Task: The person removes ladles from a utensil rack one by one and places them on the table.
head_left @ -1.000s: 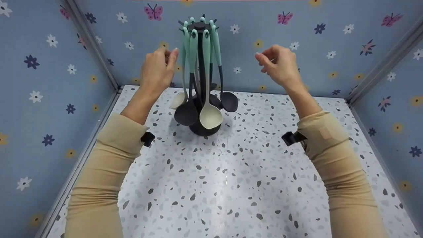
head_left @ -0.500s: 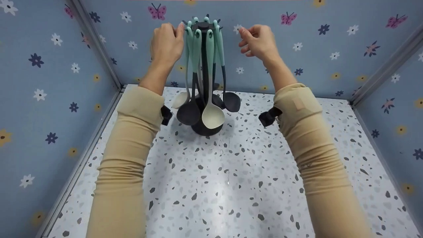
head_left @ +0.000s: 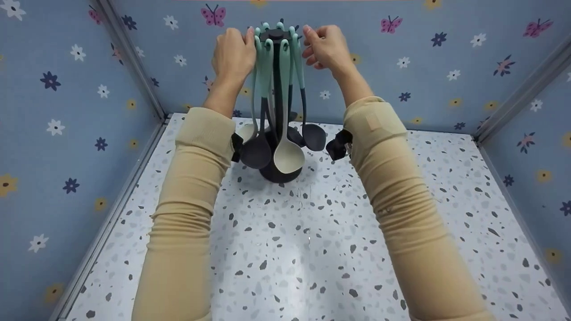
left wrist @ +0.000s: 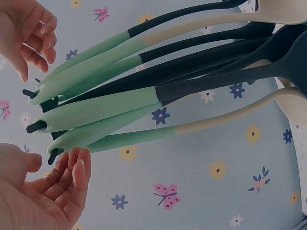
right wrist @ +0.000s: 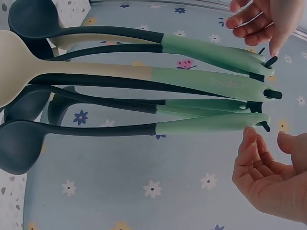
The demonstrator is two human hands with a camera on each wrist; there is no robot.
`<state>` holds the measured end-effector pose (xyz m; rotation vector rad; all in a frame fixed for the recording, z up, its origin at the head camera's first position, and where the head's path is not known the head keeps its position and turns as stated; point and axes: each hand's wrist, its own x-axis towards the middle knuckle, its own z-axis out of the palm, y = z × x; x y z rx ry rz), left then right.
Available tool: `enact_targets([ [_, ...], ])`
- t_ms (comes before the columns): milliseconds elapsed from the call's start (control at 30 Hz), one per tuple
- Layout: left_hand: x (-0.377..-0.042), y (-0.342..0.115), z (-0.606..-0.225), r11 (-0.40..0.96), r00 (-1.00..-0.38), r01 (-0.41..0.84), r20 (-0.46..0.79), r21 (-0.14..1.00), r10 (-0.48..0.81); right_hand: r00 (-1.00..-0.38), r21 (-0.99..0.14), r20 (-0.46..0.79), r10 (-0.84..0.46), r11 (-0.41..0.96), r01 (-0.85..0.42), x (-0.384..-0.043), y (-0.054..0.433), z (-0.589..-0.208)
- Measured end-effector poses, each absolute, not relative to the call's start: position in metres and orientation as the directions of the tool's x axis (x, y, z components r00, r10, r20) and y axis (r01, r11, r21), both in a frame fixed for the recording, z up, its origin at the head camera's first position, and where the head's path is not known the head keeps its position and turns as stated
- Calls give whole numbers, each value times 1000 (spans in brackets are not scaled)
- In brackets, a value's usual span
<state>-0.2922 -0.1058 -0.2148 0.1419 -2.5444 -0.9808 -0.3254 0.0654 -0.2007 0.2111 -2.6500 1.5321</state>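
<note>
Kitchen utensils with mint-green handles hang from a black stand (head_left: 280, 176). At the front are a dark ladle (head_left: 256, 152) and a cream ladle (head_left: 289, 157); another dark utensil (head_left: 314, 137) hangs at the right. My left hand (left wrist: 53, 187) is at the left of the handle tops, fingers loosely bent, thumb apart, fingertips at a green handle (left wrist: 72, 136). On the opposite side, my right hand (right wrist: 268, 172) has its fingertips at the end of another green handle (right wrist: 211, 125), its thumb standing away. Neither hand encloses a handle. Whether the fingertips press on them I cannot tell.
The stand rests near the back of a speckled white tabletop (head_left: 285, 249). Blue panels with flowers and butterflies form a back wall (head_left: 424, 84) and side walls. A black wrist camera (head_left: 337, 148) sits close to the utensils on the right.
Both hands have moved forward and inward, from apart on either side to beside the handle tops. The stand and utensils have kept their place.
</note>
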Motion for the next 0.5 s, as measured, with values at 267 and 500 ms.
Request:
enact_targets([
  [267,-298,-101,-214,737,-922,18,297,675,-250,-989,-829,122,-89,539,-151,-331,61,-203],
  [500,-303,-98,-213,730,-924,-10,272,683,-267,-986,-831,119,-113,532,-161,-332,58,-202],
])
